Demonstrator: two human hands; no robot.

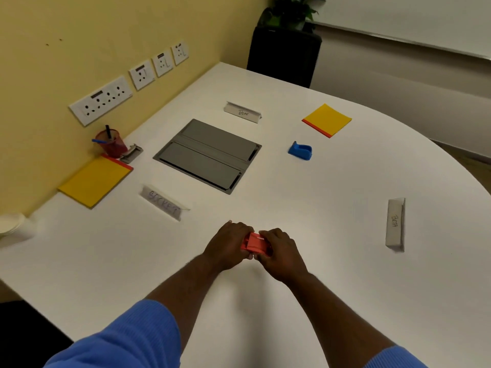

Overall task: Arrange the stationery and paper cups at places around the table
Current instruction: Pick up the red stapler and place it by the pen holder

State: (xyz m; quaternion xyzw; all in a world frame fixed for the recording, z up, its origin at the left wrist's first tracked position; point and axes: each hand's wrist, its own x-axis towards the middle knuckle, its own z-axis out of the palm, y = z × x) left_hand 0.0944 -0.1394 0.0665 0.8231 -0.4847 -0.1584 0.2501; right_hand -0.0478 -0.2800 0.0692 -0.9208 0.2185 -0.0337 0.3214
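The left hand [228, 243] and right hand [279, 251] curl around the ends of a small red dispenser [255, 241] between them, probably squaring it for its place; a blue dispenser [300, 151] sits well beyond the grip, slightly right.

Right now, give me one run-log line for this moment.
left hand + right hand: both grip red plastic item | where: white table, near side | blue item: untouched
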